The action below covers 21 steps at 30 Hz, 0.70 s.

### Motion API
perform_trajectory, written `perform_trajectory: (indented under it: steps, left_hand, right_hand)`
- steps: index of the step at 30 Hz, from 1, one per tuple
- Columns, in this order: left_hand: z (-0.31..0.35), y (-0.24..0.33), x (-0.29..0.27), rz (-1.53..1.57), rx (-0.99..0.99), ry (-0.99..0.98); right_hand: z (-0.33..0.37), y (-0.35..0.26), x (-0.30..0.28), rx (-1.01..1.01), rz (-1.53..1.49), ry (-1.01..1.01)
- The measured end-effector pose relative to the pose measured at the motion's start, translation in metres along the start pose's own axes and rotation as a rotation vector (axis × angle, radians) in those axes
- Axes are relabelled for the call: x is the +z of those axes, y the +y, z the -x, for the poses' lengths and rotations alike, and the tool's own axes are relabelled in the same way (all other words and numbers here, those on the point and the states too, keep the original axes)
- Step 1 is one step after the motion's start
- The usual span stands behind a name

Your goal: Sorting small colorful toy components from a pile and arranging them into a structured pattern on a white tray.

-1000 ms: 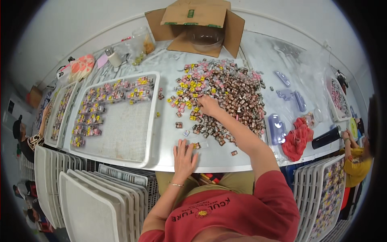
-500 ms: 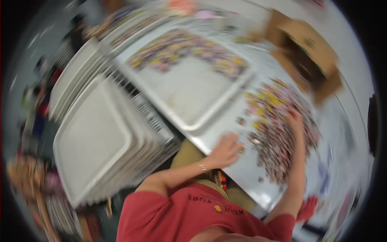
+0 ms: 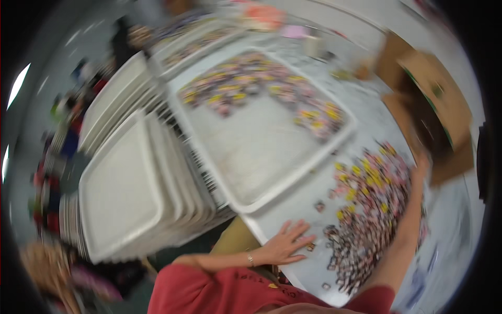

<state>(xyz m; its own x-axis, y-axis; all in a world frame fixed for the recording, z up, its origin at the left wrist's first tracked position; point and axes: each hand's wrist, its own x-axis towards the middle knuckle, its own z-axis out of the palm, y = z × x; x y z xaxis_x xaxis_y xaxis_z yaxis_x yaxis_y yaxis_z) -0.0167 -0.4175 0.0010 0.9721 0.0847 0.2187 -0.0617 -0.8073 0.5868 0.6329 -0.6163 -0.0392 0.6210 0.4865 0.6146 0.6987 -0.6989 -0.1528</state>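
Note:
A large heap of small flat pieces (image 3: 366, 220), pink, yellow and dark silvery, covers the right part of the white table. They look like little wrapped packets, too blurred to name exactly. My left hand (image 3: 286, 245) is open by the table's near edge, its fingers spread beside one loose piece (image 3: 310, 246). Beyond the heap, my right hand (image 3: 421, 166) reaches to the edge of the open cardboard box (image 3: 436, 94); its fingers are smeared, so any hold is unclear. A white tray (image 3: 253, 205) left of the heap has similar pieces (image 3: 261, 78) along its far and right parts.
Stacked white trays (image 3: 123, 188) stand left of the table, with more trays (image 3: 117, 99) behind them. Another filled tray (image 3: 196, 47) lies at the far left. Toward the back are a white cup (image 3: 314, 47) and an orange bag (image 3: 264, 17).
My right hand has moved from the heap outward to the cardboard box. My left hand has spread its fingers at the table's edge. The whole view has shifted, moving the trays and heap within it.

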Motion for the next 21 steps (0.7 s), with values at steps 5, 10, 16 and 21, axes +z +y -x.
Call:
perform_trajectory:
  steps: [5, 10, 16, 21]
  left_hand:
    - [-0.006, 0.007, -0.021, -0.071, -0.16, -0.103]
    - [-0.012, 0.006, -0.003, -0.088, -0.078, -0.162]
    - [-0.001, 0.001, -0.004, -0.105, -0.124, -0.167]
    - [-0.001, 0.004, -0.001, -0.106, -0.136, -0.198]
  right_hand:
    - [-0.011, -0.131, 0.037, 0.289, -0.019, -0.252]
    - [-0.01, -0.115, 0.02, 0.287, 0.282, -0.216]
    - [-0.04, -0.165, -0.005, 0.916, -1.115, 0.147]
    - [-0.044, -0.131, -0.019, 0.284, -0.082, 0.26]
